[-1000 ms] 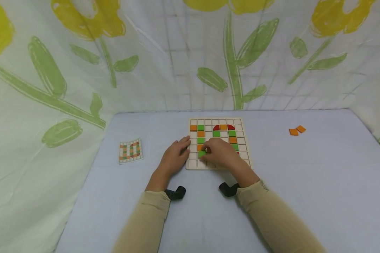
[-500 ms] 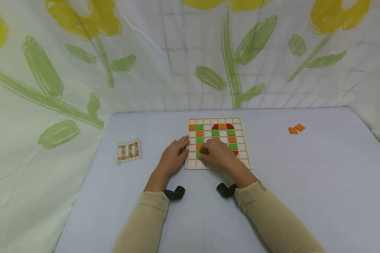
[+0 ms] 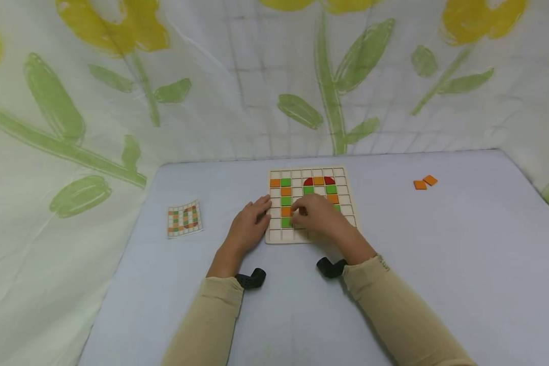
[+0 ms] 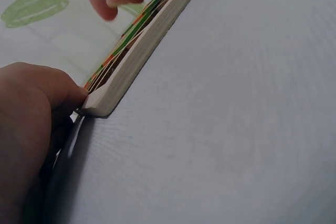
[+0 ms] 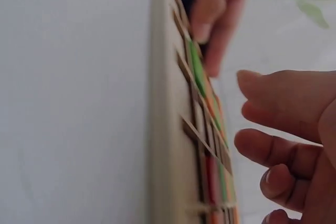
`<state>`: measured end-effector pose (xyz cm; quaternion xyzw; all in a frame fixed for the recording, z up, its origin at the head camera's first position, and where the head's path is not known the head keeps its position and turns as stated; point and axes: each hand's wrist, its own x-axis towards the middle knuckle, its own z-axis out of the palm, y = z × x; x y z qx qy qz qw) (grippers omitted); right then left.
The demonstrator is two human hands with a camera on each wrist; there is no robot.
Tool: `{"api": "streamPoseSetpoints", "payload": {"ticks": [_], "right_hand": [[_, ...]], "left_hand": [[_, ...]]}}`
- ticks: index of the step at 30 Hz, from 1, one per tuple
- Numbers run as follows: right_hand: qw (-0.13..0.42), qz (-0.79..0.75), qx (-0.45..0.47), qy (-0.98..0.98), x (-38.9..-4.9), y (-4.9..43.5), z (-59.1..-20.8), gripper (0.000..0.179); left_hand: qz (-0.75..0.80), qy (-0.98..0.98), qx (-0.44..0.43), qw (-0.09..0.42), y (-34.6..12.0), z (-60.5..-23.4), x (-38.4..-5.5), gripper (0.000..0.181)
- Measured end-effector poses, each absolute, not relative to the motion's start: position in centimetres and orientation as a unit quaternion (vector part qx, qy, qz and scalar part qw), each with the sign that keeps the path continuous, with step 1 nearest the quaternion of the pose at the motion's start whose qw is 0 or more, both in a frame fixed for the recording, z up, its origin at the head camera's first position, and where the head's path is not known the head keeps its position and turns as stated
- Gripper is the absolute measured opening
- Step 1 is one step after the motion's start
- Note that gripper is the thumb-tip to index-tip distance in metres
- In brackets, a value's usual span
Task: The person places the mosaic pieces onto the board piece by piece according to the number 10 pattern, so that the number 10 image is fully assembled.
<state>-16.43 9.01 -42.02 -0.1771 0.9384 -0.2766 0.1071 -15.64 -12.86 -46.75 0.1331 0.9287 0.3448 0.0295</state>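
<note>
A square wooden grid board [image 3: 274,235] lies on the table, with orange, green and red tiles set in its cells. My left hand [image 3: 248,224] rests along its left edge, fingers pointing forward; in the left wrist view the thumb [image 4: 71,90] touches the near corner. Over the middle of the board is my right hand [image 3: 322,217], beside the lowest green tile [image 3: 285,222] of the left column. The right wrist view has its bent fingers [image 5: 286,95] raised off the board with nothing between them. The right hand hides several cells.
A small pattern card [image 3: 184,218] with a coloured grid lies left of the board. Two loose orange tiles [image 3: 420,185] lie at the far right of the table [image 3: 439,244]. Behind the table hangs a white cloth [image 3: 238,101] with printed flowers.
The right fingers have let go of the green tile, which now lies in its cell, and have drawn slightly away to the right. The left hand stays at the board's edge.
</note>
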Motion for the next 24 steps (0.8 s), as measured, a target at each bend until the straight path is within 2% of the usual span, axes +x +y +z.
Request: {"api": "streamPoseSetpoints", "payload": {"ticks": [5, 13, 18, 24], "right_hand": [[0.097, -0.309, -0.119, 0.939, -17.6, 12.7, -40.4, 0.035], [0.060, -0.260, -0.041, 0.963, -19.9, 23.3, -39.5, 0.045], [0.092, -0.206, 0.001, 0.974, -19.8, 29.5, -39.9, 0.055], [0.143, -0.165, 0.052, 0.975, -19.0, 33.9, -40.7, 0.055]], "left_hand": [[0.350, 0.929, 0.115, 0.035, -13.0, -46.6, -15.6, 0.045], [0.357, 0.927, 0.109, 0.039, -13.1, -46.6, -15.6, 0.045], [0.360, 0.925, 0.114, 0.044, -13.1, -46.6, -15.6, 0.045], [0.359, 0.925, 0.120, 0.041, -12.9, -46.5, -15.5, 0.044]]}}
